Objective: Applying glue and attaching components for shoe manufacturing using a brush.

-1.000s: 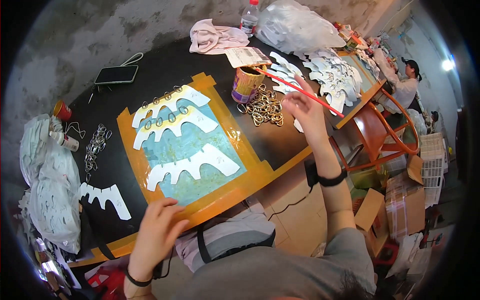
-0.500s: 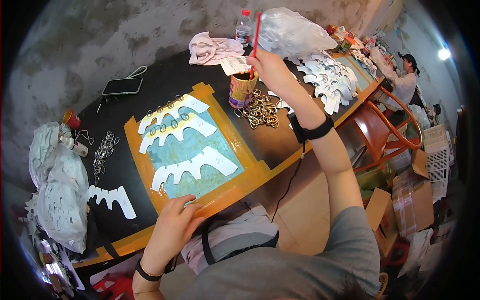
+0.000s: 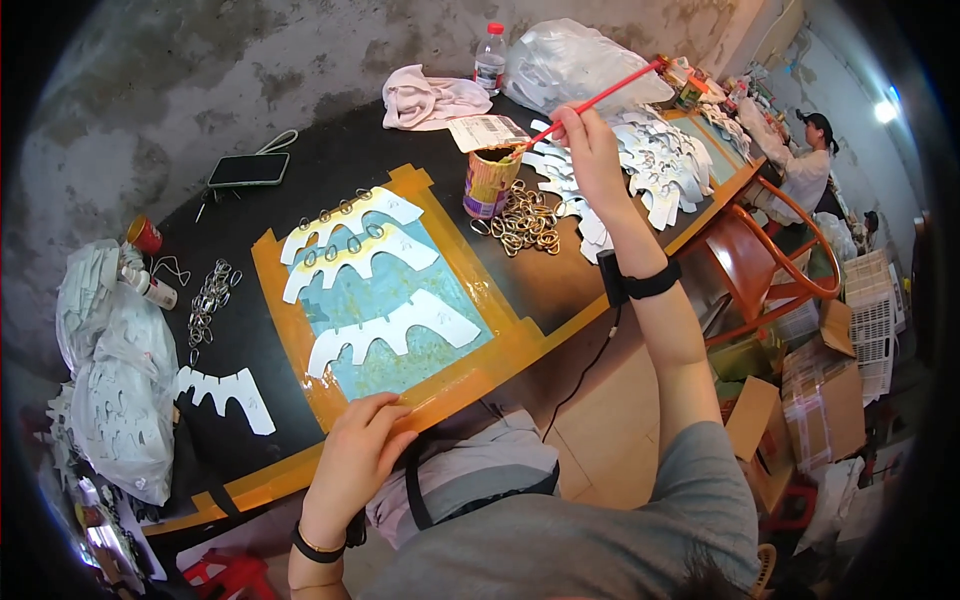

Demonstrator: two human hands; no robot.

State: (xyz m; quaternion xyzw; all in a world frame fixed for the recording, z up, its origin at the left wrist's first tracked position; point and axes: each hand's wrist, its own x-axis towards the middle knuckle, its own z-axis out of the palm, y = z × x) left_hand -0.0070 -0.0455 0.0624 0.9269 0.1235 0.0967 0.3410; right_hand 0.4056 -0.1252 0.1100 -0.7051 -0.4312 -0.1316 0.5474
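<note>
My right hand [image 3: 592, 150] pinches a thin red stick [image 3: 622, 84], slanted with its lower end at the rim of a stained can [image 3: 486, 190]; I cannot make out the tip. My left hand [image 3: 358, 450] lies at the near edge of a board framed in amber tape [image 3: 465, 385], fingers stretched and thumb apart, holding nothing. On the board's blue-green middle [image 3: 390, 378] lies a white scalloped piece [image 3: 395, 332] without rings. Beyond it, two overlapping white pieces [image 3: 375, 262] carry oval metal rings [image 3: 350, 244] along yellowish upper edges.
Loose metal rings [image 3: 528, 225] are heaped beside the can. White pieces [image 3: 665, 165] pile up at right, near a plastic bag [image 3: 570, 65]. A phone [image 3: 248, 170], pink cloth [image 3: 430, 100] and bottle [image 3: 489, 62] stand farther back. Another person [image 3: 808, 165] sits beyond a chair [image 3: 760, 265].
My right hand has moved right, and the red stick has tipped from upright to a rightward slant, its lower end now at the can's rim. My left hand has shifted slightly toward me.
</note>
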